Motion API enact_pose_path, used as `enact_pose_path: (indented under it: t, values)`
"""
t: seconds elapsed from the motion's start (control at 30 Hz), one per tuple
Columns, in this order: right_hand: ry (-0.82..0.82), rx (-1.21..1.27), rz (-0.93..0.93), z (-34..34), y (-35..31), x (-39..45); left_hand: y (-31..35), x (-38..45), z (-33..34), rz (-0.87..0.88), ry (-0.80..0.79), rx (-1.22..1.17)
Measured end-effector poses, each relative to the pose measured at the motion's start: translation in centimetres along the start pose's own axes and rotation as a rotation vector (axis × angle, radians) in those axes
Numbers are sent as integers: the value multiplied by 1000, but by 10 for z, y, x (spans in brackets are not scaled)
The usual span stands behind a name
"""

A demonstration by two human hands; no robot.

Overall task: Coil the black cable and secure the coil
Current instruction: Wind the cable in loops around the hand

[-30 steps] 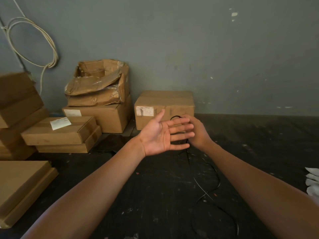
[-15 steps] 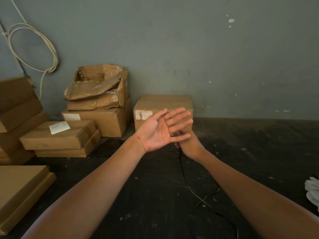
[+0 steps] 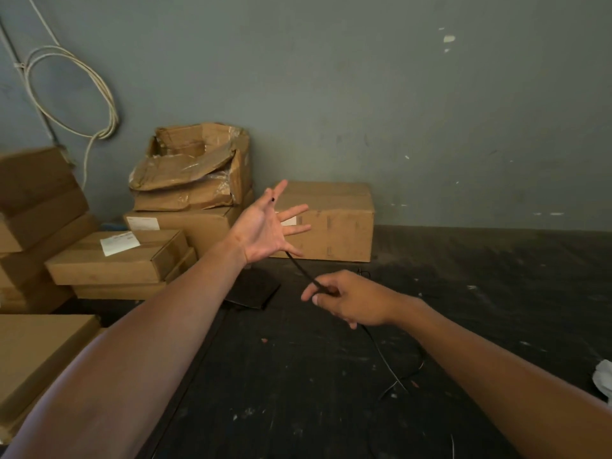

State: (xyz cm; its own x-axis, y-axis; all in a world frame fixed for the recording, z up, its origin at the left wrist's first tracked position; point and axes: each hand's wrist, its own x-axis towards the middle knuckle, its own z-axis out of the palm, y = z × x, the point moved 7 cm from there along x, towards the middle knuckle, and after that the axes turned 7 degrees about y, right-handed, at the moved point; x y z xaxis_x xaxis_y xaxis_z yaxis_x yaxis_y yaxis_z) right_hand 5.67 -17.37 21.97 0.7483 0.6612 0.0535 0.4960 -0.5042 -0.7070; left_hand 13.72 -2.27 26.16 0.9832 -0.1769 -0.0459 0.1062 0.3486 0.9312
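Observation:
My left hand is raised palm up with fingers spread, in front of a cardboard box. The tip of the thin black cable shows in the crotch between thumb and forefinger. The cable passes behind that hand, comes out below the little finger and runs taut down to my right hand. My right hand is lower and to the right, pinching the cable between thumb and fingers. From there the loose cable drops to the dark floor and curls away.
Cardboard boxes stand against the wall: one closed box, a crushed open box, stacked flat boxes at left. A white cable loop hangs on the wall. A dark flat object lies below my left hand. White cloth at right edge.
My right hand came out from behind my left hand and moved down and right, pulling the cable taut. My left hand spread its fingers wider and tilted up.

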Motion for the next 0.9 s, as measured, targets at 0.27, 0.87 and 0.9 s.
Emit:
enact_pose_path:
  t: [0.27, 0.87, 0.9]
  values:
    - [205, 50, -98, -81, -44, 2, -46, -2, -10, -131, -66, 257]
    - [481, -143, -132, -149, -8, 19, -77, -73, 92, -446, -877, 281]
    - [465, -114, -122, -144, -3, 18, -75, -75, 98, -435, -910, 257]
